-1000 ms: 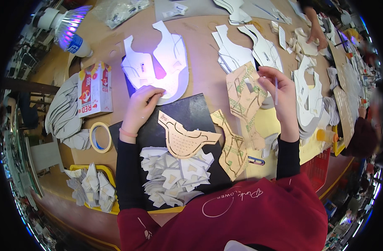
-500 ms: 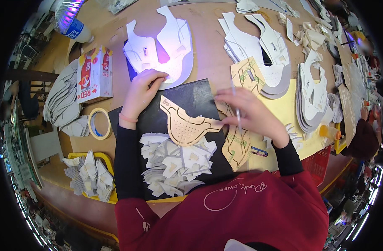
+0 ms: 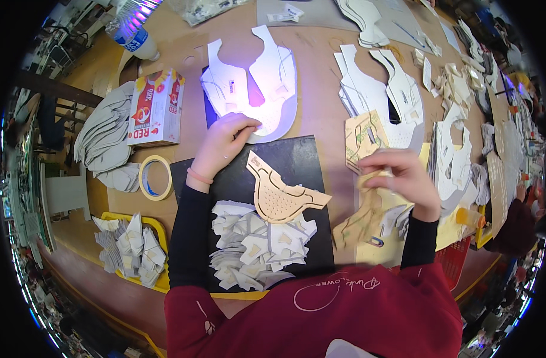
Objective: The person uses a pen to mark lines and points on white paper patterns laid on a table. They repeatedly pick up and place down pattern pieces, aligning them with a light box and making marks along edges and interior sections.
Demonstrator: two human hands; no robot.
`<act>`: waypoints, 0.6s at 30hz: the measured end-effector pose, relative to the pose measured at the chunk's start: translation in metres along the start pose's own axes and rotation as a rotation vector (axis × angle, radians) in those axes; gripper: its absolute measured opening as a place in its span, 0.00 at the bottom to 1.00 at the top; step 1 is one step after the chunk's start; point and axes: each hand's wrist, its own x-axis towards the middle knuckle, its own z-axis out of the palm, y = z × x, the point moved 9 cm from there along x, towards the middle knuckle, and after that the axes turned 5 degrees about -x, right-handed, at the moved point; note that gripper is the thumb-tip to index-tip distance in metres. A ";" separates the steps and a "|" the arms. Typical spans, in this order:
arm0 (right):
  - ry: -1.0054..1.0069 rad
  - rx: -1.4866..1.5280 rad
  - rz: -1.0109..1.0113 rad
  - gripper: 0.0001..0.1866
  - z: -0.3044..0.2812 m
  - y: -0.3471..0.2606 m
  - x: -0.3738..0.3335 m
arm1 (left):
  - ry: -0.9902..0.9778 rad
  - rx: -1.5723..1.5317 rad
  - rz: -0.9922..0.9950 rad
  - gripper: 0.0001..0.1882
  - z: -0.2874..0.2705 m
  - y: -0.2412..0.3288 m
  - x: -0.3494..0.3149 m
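Observation:
My left hand has its fingertips pinched together at the lower left edge of the lit white shoe-upper panel; whatever lies between them is hidden. With thumb and fingers closed, my right hand holds the upper end of a tan cardboard template, which is blurred by motion. Another tan template with green marks lies just beyond that hand. Between my arms, a beige slotted template rests partly on a black mat and partly over a heap of small white cut pieces.
Left of the mat are a tape roll, a red-and-white box and a yellow tray of cut pieces. Stacked white upper panels stand at the right, near an orange-capped bottle. A water bottle is far left.
My right hand has moved right and now lifts the lower tan template; the pen-like stick seen there before no longer shows clearly. My left hand stays at the panel. The whole view has shifted.

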 end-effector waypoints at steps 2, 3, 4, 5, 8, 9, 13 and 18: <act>0.142 0.255 -0.182 0.19 -0.039 -0.017 -0.001 | 0.007 -0.058 -0.018 0.09 0.001 0.004 0.003; 0.210 0.386 -0.275 0.17 -0.057 -0.025 0.003 | 0.014 -0.114 -0.043 0.09 0.000 0.008 0.002; 0.212 0.524 -0.456 0.17 -0.066 -0.046 0.013 | 0.013 -0.170 -0.060 0.09 0.002 0.014 0.005; 0.207 0.715 -0.518 0.18 -0.070 -0.054 0.027 | 0.013 -0.256 -0.050 0.09 0.004 0.021 0.007; 0.152 1.158 -0.593 0.20 -0.070 -0.059 0.091 | -0.017 -0.768 -0.133 0.20 0.018 0.025 0.009; 0.110 1.243 -0.615 0.19 -0.065 -0.060 0.119 | -0.064 -0.878 -0.103 0.26 0.020 0.035 0.011; 0.010 1.564 -0.591 0.21 -0.030 -0.048 0.202 | -0.183 -1.168 -0.165 0.40 0.040 0.055 0.022; 0.129 1.511 -0.346 0.29 -0.021 -0.031 0.232 | -0.057 -1.506 -0.439 0.36 0.040 0.038 0.043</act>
